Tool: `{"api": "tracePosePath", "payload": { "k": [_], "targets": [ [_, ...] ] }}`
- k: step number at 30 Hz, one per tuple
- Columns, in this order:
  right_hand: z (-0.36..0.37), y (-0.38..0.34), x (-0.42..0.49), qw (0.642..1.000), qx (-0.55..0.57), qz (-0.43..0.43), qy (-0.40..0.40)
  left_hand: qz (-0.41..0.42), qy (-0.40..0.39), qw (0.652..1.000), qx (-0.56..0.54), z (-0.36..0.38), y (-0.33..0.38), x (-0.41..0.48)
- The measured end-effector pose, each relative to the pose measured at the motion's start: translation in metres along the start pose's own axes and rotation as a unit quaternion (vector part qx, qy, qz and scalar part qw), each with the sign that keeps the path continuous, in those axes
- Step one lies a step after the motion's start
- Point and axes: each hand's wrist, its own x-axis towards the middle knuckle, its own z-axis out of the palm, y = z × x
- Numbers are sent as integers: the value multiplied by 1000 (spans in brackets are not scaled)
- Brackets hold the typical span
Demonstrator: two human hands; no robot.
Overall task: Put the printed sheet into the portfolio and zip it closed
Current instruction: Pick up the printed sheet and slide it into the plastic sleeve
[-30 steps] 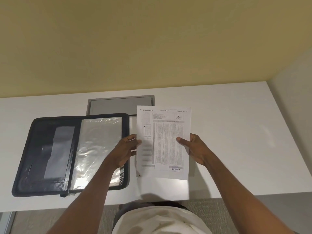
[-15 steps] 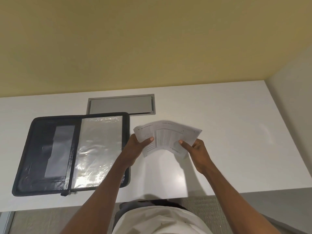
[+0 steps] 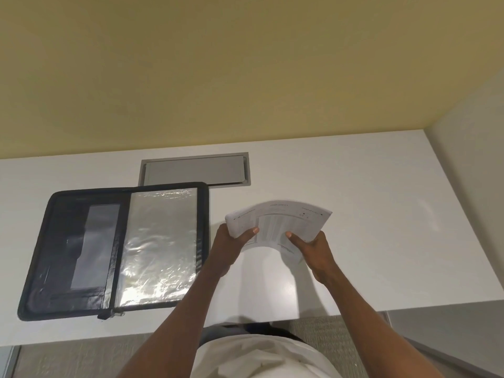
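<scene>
The printed sheet is bowed into an arch above the white desk, held at both sides. My left hand grips its left edge and my right hand grips its right edge, thumbs on top. The black zip portfolio lies open flat on the desk to the left of the sheet. Its right half shows a shiny clear plastic sleeve. The zipper pull sits at the portfolio's near edge by the spine.
A grey recessed cable hatch is set in the white desk behind the portfolio. A yellow wall rises behind the desk and a grey partition closes the right side. The desk's front edge runs just ahead of my torso.
A second ago the sheet was held upright and flat facing me. It has since tipped away and down toward the desk and bent into an arch, and both hands shifted slightly right.
</scene>
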Motion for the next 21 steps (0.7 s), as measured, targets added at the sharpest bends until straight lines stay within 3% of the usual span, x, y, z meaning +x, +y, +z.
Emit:
{"api": "tracePosePath", "payload": {
  "k": [10, 18, 21],
  "targets": [
    [2, -11, 8, 998, -58, 3, -40, -28, -37, 998, 45, -15, -7, 6],
    [32, -29, 18, 985, -95, 20, -143, -80, -136, 987, -37, -79, -2, -2],
    [53, -30, 21, 983, -100, 35, -150, -124, -134, 980, -74, -117, -6, -4]
  ]
}}
